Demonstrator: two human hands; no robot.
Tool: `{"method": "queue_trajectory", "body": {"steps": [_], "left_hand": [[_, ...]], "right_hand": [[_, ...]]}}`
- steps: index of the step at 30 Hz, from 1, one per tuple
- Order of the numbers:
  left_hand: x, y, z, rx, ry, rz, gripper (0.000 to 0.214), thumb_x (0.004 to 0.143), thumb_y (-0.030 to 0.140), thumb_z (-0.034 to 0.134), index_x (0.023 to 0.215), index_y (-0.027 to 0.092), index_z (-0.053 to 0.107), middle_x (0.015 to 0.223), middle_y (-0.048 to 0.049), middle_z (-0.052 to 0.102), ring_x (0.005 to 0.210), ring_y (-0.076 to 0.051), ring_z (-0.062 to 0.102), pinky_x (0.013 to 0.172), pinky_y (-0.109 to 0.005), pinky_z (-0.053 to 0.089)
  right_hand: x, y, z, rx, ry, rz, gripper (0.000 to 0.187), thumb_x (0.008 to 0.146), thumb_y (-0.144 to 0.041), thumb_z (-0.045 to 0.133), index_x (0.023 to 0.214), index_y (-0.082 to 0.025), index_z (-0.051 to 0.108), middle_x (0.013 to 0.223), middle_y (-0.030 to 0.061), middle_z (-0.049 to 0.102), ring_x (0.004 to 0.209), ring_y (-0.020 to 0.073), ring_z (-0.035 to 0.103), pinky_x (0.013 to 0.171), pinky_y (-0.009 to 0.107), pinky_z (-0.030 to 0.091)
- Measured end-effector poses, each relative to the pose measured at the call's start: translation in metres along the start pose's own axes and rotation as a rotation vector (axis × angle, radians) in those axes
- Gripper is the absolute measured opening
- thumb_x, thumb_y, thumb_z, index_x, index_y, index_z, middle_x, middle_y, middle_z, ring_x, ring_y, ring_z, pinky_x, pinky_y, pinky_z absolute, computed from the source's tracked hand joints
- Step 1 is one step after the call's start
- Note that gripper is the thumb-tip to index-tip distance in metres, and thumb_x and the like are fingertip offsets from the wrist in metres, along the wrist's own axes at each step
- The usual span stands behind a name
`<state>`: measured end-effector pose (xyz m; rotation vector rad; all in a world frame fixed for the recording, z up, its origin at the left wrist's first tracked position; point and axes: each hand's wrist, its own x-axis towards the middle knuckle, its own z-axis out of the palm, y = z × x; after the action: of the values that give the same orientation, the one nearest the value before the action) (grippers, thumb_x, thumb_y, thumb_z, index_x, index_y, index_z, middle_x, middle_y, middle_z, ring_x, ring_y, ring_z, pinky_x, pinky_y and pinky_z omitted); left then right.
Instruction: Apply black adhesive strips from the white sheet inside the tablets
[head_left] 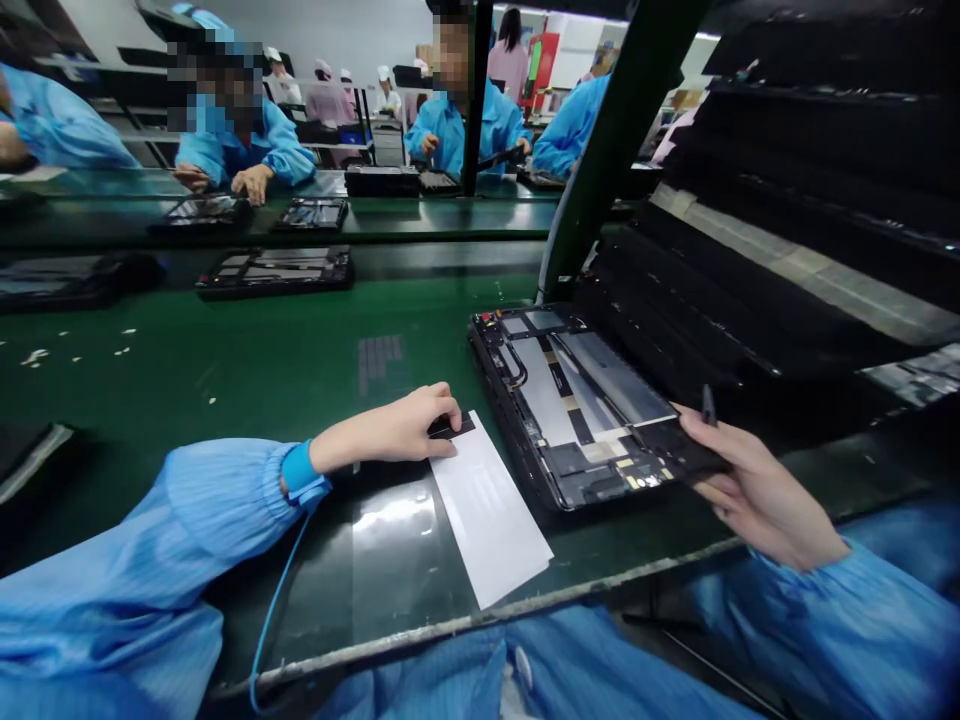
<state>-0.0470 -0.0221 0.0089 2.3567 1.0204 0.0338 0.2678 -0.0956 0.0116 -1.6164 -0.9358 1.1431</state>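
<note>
My left hand is closed at the top of a white backing sheet, with thumb and fingertips at a black strip on it. A blue wristband with a cord circles that wrist. Right of the sheet lies an opened tablet in a black case, its silver battery area, ribbon cables and boards exposed. My right hand grips the tablet's near right corner, thumb on top and fingers below. A dark pointed tip sticks up by the thumb; its kind is unclear.
Stacked black trays rise at the right behind a green post. Another opened device lies on the green bench, with white scraps to the left. Co-workers in blue handle devices across the bench.
</note>
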Motion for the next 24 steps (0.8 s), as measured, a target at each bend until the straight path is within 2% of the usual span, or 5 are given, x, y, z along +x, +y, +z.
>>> {"method": "queue_trajectory", "body": {"steps": [5,9,12,20,24], "left_hand": [[0.003,-0.005,-0.004,-0.076,-0.012,0.048,0.02,0.081,0.029,0.05,0.091,0.014,0.058,0.094,-0.0043,0.049,0.078,-0.013,0.051,0.073,-0.024,0.041],[0.007,-0.013,-0.004,-0.156,-0.033,0.082,0.018,0.08,0.026,0.05,0.089,0.014,0.06,0.092,-0.0042,0.052,0.084,-0.014,0.053,0.076,-0.022,0.041],[0.009,-0.015,-0.004,-0.177,-0.019,0.082,0.018,0.078,0.026,0.052,0.09,0.015,0.061,0.093,-0.0041,0.053,0.084,-0.014,0.053,0.075,-0.023,0.041],[0.011,-0.016,-0.007,-0.147,-0.076,0.058,0.022,0.076,0.023,0.053,0.095,0.014,0.059,0.092,-0.0039,0.054,0.078,-0.014,0.051,0.066,-0.021,0.039],[0.013,-0.023,-0.003,-0.154,-0.041,0.097,0.017,0.076,0.026,0.054,0.087,0.014,0.057,0.081,-0.0018,0.051,0.068,-0.012,0.047,0.058,-0.02,0.037]], "right_hand": [[0.01,-0.007,-0.012,-0.317,0.028,-0.007,0.024,0.065,-0.041,0.068,0.086,-0.03,0.066,0.06,0.0016,0.05,0.039,0.0076,0.033,0.035,0.022,0.021],[0.01,-0.021,-0.019,-0.842,0.321,-0.451,0.011,0.068,-0.036,0.066,0.067,-0.025,0.065,0.072,0.0075,0.063,0.062,0.0186,0.056,0.056,0.033,0.041],[0.001,-0.036,0.0,-0.735,0.377,-0.649,0.026,0.083,-0.038,0.048,0.066,-0.026,0.064,0.06,0.0058,0.059,0.06,0.017,0.057,0.062,0.033,0.044],[0.008,-0.054,0.117,-0.556,-0.715,-0.705,0.013,0.078,-0.032,0.058,0.077,-0.018,0.058,0.07,0.0007,0.061,0.061,0.0116,0.059,0.053,0.022,0.044],[0.026,-0.047,0.145,-0.655,-0.893,-0.785,0.01,0.078,-0.025,0.061,0.081,-0.015,0.059,0.073,0.0011,0.063,0.066,0.0112,0.059,0.061,0.022,0.044]]}}
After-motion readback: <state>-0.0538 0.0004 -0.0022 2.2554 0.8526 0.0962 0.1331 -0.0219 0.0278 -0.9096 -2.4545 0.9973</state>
